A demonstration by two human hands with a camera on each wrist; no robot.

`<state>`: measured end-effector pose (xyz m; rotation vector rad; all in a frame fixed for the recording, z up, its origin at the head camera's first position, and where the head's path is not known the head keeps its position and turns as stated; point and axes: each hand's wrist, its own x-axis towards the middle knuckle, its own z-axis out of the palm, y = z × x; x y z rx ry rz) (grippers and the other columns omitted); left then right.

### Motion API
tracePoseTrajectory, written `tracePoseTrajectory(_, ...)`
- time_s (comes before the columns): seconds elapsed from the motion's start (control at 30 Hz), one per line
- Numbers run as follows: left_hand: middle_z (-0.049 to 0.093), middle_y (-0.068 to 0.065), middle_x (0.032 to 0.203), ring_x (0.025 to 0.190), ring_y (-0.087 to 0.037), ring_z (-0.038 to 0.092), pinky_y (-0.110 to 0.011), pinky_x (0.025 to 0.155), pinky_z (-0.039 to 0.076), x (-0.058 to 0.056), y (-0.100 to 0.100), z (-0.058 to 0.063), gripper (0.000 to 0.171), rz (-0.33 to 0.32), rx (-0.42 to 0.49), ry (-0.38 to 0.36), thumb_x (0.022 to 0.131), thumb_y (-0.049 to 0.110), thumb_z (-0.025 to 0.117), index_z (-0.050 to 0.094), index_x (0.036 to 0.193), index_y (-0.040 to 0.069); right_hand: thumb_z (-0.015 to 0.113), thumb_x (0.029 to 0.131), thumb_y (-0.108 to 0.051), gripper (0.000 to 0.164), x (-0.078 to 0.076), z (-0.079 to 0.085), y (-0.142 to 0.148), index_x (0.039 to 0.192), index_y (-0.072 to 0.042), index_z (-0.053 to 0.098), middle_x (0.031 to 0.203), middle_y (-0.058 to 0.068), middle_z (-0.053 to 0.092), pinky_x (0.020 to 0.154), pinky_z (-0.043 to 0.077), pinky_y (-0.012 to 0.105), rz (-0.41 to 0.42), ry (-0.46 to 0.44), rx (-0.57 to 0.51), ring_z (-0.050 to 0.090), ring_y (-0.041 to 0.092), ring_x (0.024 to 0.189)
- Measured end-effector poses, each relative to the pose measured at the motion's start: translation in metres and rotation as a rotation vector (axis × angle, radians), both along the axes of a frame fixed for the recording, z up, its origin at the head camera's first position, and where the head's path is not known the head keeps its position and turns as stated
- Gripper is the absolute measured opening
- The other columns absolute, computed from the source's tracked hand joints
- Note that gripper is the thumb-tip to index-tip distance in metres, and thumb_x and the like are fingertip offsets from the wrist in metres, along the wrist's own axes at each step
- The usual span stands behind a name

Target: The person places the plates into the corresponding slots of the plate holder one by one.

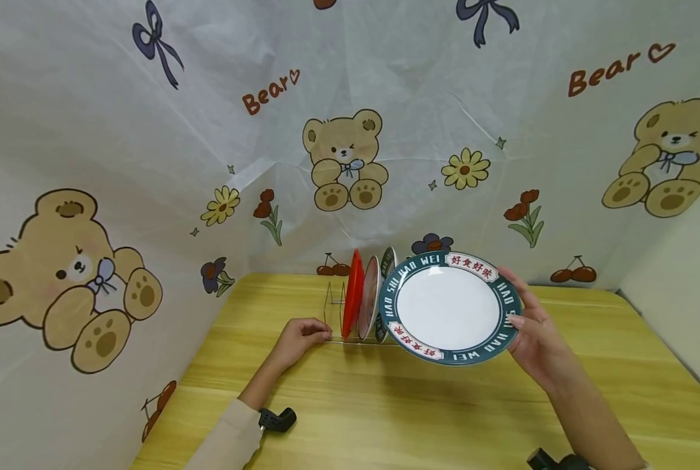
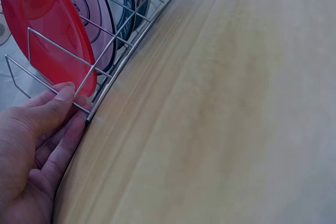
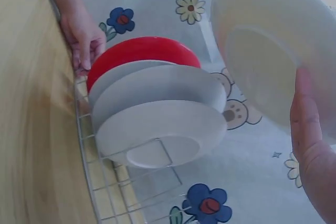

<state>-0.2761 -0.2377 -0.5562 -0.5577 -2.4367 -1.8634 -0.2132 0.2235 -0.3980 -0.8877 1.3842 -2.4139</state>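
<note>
1. A person's right hand (image 1: 540, 339) is pinching the edge of a green-rimmed plate (image 1: 449, 308), thumb lying over the lettered rim and fingers reaching behind; the plate is hanging tilted above the table (image 1: 326, 405), its white face showing.
2. The left hand (image 1: 299, 339) is pinching the near end of a wire rack (image 1: 352, 342) between thumb and fingers, just beside a red plate (image 1: 354, 294).
3. Inside the rack, a pink plate (image 1: 370, 300) is standing on edge next to the red one, followed by a dark-rimmed plate (image 1: 388, 261) and, in the right wrist view, an outermost plate (image 3: 163, 129) turning its pale underside outward.
4. Behind them, a bear-print cloth (image 1: 408, 91) is rising from the table's far edge.
5. From the head camera, the raised plate is covering the rack's right end and the outermost plate.
6. The right wrist view is cutting off the raised plate at the frame's edge, while the left wrist view is leaving the outer plates' markings hard to read.
</note>
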Motion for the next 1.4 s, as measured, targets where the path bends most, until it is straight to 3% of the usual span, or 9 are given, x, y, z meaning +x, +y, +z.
tracePoseTrajectory(0.37, 0.076, -0.006, 0.095, 0.087, -0.019, 0.072, -0.029, 0.077, 0.059, -0.001, -0.001, 0.001, 0.012, 0.014, -0.030, 0.007, 0.091, 0.014, 0.077, 0.078, 0.099, 0.006, 0.033, 0.101, 0.012, 0.066, -0.005, 0.026, 0.013, 0.162, -0.011, 0.019, 0.158, 0.010, 0.019, 0.088, 0.055, 0.033, -0.184, 0.079, -0.031, 0.066, 0.019, 0.109)
tracePoseTrajectory(0.63, 0.076, -0.008, 0.096, 0.086, -0.019, 0.072, -0.028, 0.077, 0.059, -0.002, 0.000, 0.001, 0.010, 0.020, -0.018, -0.004, 0.091, 0.013, 0.076, 0.078, 0.098, 0.006, 0.041, 0.099, 0.015, 0.066, -0.007, 0.045, 0.010, 0.160, -0.008, 0.028, 0.153, 0.014, 0.026, 0.078, 0.060, 0.032, -0.349, 0.106, 0.058, 0.061, 0.020, 0.107)
tracePoseTrajectory(0.87, 0.076, -0.008, 0.096, 0.086, -0.018, 0.072, -0.027, 0.076, 0.059, -0.004, 0.000, 0.002, 0.010, 0.031, -0.018, -0.006, 0.091, 0.014, 0.077, 0.078, 0.098, 0.007, 0.054, 0.099, 0.011, 0.066, -0.013, 0.053, 0.006, 0.158, -0.013, 0.036, 0.139, 0.014, 0.047, 0.075, 0.060, 0.027, -0.504, 0.103, 0.177, 0.065, 0.018, 0.098)
tracePoseTrajectory(1.07, 0.076, -0.010, 0.096, 0.087, -0.019, 0.072, -0.028, 0.076, 0.059, -0.002, 0.001, 0.002, 0.011, 0.023, -0.003, -0.029, 0.092, 0.013, 0.076, 0.078, 0.099, 0.005, 0.060, 0.097, 0.007, 0.069, -0.024, 0.048, 0.006, 0.158, -0.017, 0.037, 0.135, 0.017, 0.049, 0.077, 0.059, 0.023, -0.568, 0.108, 0.266, 0.067, 0.014, 0.096)
tracePoseTrajectory(1.4, 0.076, -0.009, 0.096, 0.086, -0.018, 0.072, -0.028, 0.076, 0.059, 0.000, 0.000, 0.000, 0.010, 0.023, -0.003, -0.034, 0.091, 0.012, 0.076, 0.078, 0.099, 0.005, 0.061, 0.095, 0.011, 0.074, -0.041, 0.022, 0.005, 0.158, -0.015, 0.035, 0.133, 0.017, 0.051, 0.081, 0.058, 0.022, -0.554, 0.170, 0.305, 0.068, 0.014, 0.098)
